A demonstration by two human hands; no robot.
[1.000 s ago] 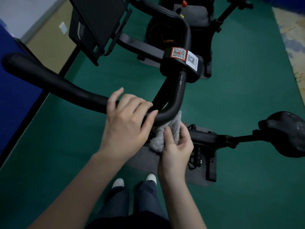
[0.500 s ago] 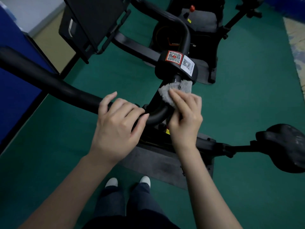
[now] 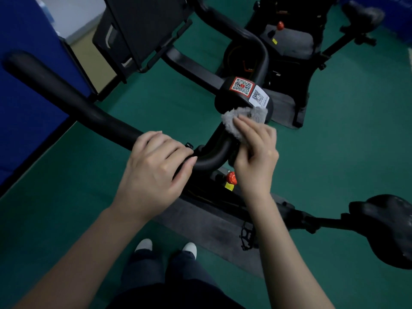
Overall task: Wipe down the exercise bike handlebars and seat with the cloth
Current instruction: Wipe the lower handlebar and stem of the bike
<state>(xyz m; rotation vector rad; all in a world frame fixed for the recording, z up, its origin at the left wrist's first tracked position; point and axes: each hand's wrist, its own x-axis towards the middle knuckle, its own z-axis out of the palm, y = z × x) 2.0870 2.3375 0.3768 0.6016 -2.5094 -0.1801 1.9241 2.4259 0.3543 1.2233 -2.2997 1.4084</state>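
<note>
A black handlebar (image 3: pixel 73 101) of the exercise bike runs from upper left down to a curved bend in the middle. My left hand (image 3: pixel 153 170) grips the bar just left of the bend. My right hand (image 3: pixel 254 157) holds a grey fluffy cloth (image 3: pixel 243 119) against the bar's upright part, right under the centre block with QR stickers (image 3: pixel 245 90). The black seat (image 3: pixel 388 228) is at the lower right, apart from both hands.
A black screen holder (image 3: pixel 138 32) stands at the top left. A second bike (image 3: pixel 289 41) with its own seat stands behind on a grey mat. A red knob (image 3: pixel 231 177) sits on the frame below my right hand. Green floor all round, blue wall at left.
My right hand with the cloth has moved up from under the bend to the upright part below the QR block. My left hand has curled more tightly round the bar.
</note>
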